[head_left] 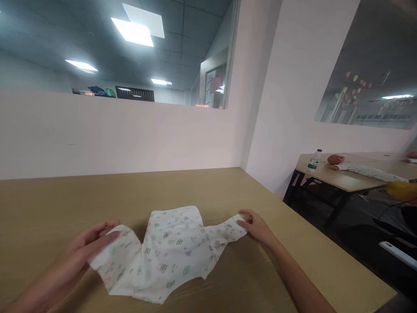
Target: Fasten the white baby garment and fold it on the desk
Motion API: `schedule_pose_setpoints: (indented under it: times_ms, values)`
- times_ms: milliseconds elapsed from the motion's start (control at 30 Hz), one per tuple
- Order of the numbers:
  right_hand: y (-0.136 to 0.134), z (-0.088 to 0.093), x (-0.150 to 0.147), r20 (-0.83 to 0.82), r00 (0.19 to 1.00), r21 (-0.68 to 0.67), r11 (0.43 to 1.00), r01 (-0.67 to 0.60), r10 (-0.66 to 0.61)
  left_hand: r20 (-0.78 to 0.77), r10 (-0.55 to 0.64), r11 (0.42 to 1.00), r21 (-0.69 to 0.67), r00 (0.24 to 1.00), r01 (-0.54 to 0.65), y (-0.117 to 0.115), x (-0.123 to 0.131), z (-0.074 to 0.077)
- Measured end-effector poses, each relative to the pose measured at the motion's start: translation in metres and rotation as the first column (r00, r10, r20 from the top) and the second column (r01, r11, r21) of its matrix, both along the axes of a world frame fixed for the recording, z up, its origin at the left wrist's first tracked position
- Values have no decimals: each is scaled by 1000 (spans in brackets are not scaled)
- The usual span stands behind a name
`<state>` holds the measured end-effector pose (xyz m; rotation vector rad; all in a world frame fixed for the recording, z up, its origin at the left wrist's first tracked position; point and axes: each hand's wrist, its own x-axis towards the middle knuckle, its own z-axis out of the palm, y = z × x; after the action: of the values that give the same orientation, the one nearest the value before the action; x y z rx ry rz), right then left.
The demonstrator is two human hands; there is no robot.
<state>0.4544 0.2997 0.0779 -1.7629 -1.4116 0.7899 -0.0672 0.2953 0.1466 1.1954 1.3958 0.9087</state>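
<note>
A white baby shirt (176,248) with small green and pink prints is spread, somewhat rumpled, over the wooden table in front of me. My left hand (87,243) pinches its left sleeve end between thumb and fingers, and that part is raised a little and blurred. At the other side, my right hand (256,224) grips the tip of the narrower right sleeve, thumb on top. The sleeve stretches from the shirt's middle towards that hand. Some of the cloth's lower edge hangs in uneven points near me.
My table (97,191) meets a white wall (130,139) with windows above. To the right stands another table (352,180) bearing a water bottle (314,161) and a doll (335,159) beside printed cloth. A white phone-like object (398,255) and something yellow (402,191) are at the right edge.
</note>
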Motion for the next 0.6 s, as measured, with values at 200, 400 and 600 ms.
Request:
schedule_pose_setpoints:
  times_ms: [200, 400, 600]
  values:
    - [-8, 15, 4, -255, 965, -173, 979, -104, 57, 94, -194, 981, 29, 977, 192, 10, 87, 27]
    - [-15, 26, 0, -334, 929, -156, 962, -223, 161, -180, -567, 804, 90, 804, 587, -4, 117, 7]
    - [-9, 15, -1, -195, 971, -50, 987, -153, 141, -863, -356, 504, 147, 359, 851, -24, 84, -41]
